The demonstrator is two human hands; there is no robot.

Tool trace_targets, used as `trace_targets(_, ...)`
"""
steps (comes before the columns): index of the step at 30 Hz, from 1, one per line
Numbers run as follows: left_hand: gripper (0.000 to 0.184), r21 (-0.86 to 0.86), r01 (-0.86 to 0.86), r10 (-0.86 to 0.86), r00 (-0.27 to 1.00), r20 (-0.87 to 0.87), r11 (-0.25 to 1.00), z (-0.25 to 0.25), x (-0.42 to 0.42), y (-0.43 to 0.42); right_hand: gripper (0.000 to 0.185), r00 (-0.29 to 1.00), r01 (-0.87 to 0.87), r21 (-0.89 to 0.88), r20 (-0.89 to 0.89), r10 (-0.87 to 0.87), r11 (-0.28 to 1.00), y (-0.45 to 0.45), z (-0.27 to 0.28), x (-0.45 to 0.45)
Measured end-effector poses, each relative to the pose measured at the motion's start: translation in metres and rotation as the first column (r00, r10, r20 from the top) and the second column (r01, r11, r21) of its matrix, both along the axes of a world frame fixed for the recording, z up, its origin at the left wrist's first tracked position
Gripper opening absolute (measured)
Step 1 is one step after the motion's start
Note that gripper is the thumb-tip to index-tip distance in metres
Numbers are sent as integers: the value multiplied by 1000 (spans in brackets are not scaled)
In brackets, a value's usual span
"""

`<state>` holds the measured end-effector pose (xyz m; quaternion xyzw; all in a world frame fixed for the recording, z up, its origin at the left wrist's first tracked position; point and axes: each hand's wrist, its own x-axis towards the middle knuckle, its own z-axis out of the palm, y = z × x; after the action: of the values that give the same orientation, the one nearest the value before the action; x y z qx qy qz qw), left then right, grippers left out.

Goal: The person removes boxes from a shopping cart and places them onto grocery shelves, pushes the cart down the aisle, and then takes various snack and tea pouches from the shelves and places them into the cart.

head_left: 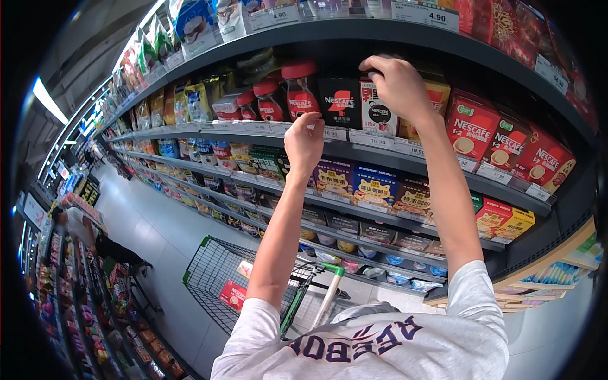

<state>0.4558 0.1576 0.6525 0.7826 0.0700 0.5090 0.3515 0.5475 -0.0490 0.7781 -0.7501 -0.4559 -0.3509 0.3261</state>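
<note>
I count three red-lidded jars [299, 88] (and two bare hands [304, 144] [400, 87]).

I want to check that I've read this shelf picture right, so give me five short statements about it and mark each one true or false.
1. As pictured, the tallest red-lidded jar stands just left of the black Nescafé box. True.
2. The left hand is higher in the picture than the right hand. False: the right hand is higher.
3. A red Nescafé pack is in the shopping cart. True.
4. The right hand is clasped around the tallest red-lidded jar. False: it is up by the white-and-red box, apart from that jar.
5. The person's light shirt has lettering on it. True.
</note>
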Motion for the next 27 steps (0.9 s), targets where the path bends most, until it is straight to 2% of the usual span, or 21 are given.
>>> trace_targets(7,18,9,12,-13,998,54,1000,-5,3,2,24,995,94,32,-42,-92,995,-38,-2,-10)
trace_targets(10,18,28,18,-21,994,108,999,-6,2,2,26,985,99,142,-152,-78,985,-49,-11,-26)
trace_targets(11,18,34,11,-15,992,123,999,-6,1,2,32,987,122,158,-123,-103,980,-52,-19,-28)
trace_targets(14,18,25,21,-25,986,167,999,-9,-3,0,41,940,142,239,-337,-56,961,-54,-49,-35)
trace_targets(15,18,19,30,-33,983,180,999,-12,-6,-1,48,934,165,186,-346,-93,968,-56,-56,-37)
trace_targets(18,18,-50,45,-33,974,226,998,-22,-15,-7,49,817,210,35,-555,-156,977,-59,-61,-49)
trace_targets(19,19,-68,26,-11,977,215,997,-28,-19,-9,50,832,194,15,-532,-157,981,-58,-68,-44)
trace_targets(22,21,-223,129,-67,961,267,966,-52,-29,-15,50,821,130,-11,-559,-114,991,-58,-71,-42)
trace_targets(23,23,-195,80,-29,968,249,978,-61,-34,-17,48,841,113,-2,-533,-97,994,-58,-75,-38)
trace_targets(24,25,-255,143,-79,966,246,956,-69,-44,-23,48,841,115,23,-534,-85,993,-58,-76,-39)
trace_targets(26,26,-265,122,-63,973,223,956,-99,-61,-26,47,841,117,71,-537,-61,991,-59,-77,-41)
trace_targets(27,26,-290,93,-47,986,162,953,-122,-72,-24,43,881,127,178,-473,-29,976,-59,-80,-43)
